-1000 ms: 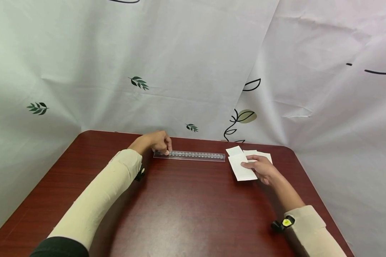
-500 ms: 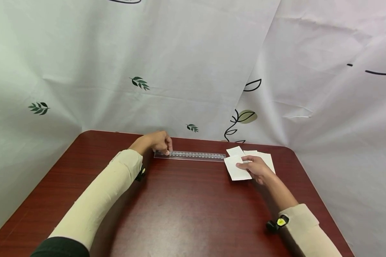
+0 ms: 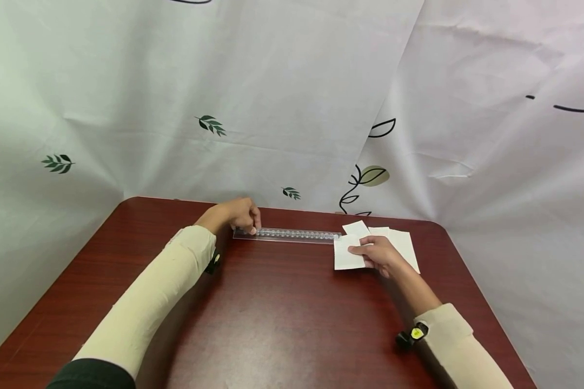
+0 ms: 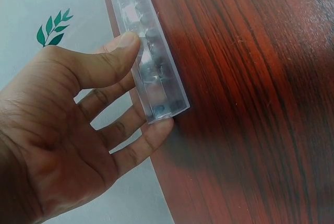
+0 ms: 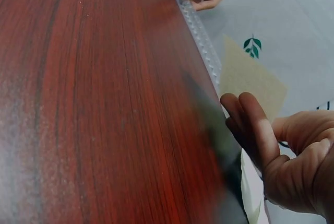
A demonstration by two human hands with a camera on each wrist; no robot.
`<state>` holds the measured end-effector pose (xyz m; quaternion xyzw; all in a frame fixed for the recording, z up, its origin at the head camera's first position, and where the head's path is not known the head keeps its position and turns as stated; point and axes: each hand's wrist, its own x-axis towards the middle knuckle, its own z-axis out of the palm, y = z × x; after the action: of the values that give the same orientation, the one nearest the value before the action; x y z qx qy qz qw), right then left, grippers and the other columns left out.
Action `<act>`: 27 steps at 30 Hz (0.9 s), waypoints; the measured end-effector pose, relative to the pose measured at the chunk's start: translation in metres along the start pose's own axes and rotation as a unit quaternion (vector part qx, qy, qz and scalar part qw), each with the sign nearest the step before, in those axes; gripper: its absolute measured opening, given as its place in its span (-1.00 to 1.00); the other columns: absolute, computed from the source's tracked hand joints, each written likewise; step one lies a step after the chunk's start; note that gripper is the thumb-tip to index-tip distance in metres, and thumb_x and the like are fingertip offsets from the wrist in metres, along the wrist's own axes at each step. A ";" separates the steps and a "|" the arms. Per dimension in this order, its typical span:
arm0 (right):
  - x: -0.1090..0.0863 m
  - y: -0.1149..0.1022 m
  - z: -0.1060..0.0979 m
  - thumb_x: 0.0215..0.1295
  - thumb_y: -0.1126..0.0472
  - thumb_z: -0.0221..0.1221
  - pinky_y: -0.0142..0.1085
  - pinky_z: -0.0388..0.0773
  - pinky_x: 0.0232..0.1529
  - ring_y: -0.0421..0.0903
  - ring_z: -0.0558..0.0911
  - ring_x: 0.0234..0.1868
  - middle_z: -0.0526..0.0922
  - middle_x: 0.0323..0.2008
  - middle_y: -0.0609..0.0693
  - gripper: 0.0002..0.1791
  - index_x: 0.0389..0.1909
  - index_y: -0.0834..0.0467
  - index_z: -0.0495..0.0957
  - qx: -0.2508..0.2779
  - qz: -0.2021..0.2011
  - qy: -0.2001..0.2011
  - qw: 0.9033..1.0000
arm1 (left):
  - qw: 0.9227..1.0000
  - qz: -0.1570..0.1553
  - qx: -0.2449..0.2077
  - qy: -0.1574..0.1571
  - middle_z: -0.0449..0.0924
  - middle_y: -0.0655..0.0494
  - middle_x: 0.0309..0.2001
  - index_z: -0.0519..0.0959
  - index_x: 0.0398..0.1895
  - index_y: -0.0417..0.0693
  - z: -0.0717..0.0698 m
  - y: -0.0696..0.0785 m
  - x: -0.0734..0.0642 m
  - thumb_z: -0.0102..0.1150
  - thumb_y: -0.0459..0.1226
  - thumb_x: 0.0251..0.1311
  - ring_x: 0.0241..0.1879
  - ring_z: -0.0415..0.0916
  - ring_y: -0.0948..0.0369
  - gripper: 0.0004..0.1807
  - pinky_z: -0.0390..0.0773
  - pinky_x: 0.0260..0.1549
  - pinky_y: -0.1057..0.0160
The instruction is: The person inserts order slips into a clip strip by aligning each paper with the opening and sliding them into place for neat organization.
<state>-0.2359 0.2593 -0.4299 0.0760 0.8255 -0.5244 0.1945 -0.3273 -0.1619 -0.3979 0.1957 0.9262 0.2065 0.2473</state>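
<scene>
A long, clear plastic strip with a row of rounded bumps (image 3: 297, 235) lies near the table's back edge. My left hand (image 3: 240, 214) grips its left end; in the left wrist view the thumb is on one side of the strip (image 4: 159, 85) and fingers show behind and below it. At the strip's other end, my right hand (image 3: 379, 255) pinches a white paper card (image 3: 345, 258), whose upper corner overlaps the strip in the head view. The right wrist view shows this card (image 5: 250, 80) standing out beyond the fingers, in beige shade.
More white cards (image 3: 405, 247) lie on the red-brown wooden table (image 3: 272, 313) behind and to the right of my right hand, one of them (image 3: 355, 228) near the strip's right end. A white cloth with leaf prints (image 3: 253, 108) hangs behind the table.
My right hand has moved left with its card, from beside the strip to its right end, uncovering more of the cards behind. The left hand and strip have stayed in place.
</scene>
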 end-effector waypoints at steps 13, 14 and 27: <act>0.006 -0.001 0.012 0.53 0.24 0.40 -0.50 0.64 -0.47 -0.33 0.46 -0.54 0.47 -0.49 -0.13 -0.55 0.17 0.35 0.38 0.047 0.006 -0.029 0.998 | 1.000 0.006 -0.004 -0.003 0.81 0.10 -0.17 0.84 -0.11 -0.07 -0.001 0.000 0.000 0.44 -0.33 0.42 -0.43 0.48 0.23 -0.92 0.50 -0.46 0.31; 0.006 -0.001 0.013 0.53 0.24 0.40 -0.50 0.65 -0.47 -0.33 0.46 -0.53 0.47 -0.48 -0.13 -0.54 0.18 0.35 0.38 0.048 0.007 -0.031 0.998 | 1.000 0.006 -0.004 -0.004 0.81 0.10 -0.18 0.84 -0.11 -0.08 -0.001 0.000 0.000 0.43 -0.33 0.42 -0.42 0.49 0.23 -0.92 0.50 -0.46 0.31; 0.010 -0.004 0.017 0.51 0.17 0.43 -0.52 0.57 -0.52 -0.37 0.47 -0.63 0.45 -0.62 -0.19 -0.67 -0.05 0.23 0.46 0.023 0.011 -0.017 1.000 | 1.000 0.000 -0.011 -0.007 0.79 0.10 -0.22 0.83 -0.10 -0.09 -0.001 0.001 -0.001 0.43 -0.33 0.43 -0.45 0.43 0.25 -0.92 0.47 -0.46 0.31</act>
<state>-0.2421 0.2414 -0.4367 0.0809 0.8088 -0.5423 0.2126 -0.3273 -0.1616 -0.3959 0.1950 0.9220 0.2150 0.2561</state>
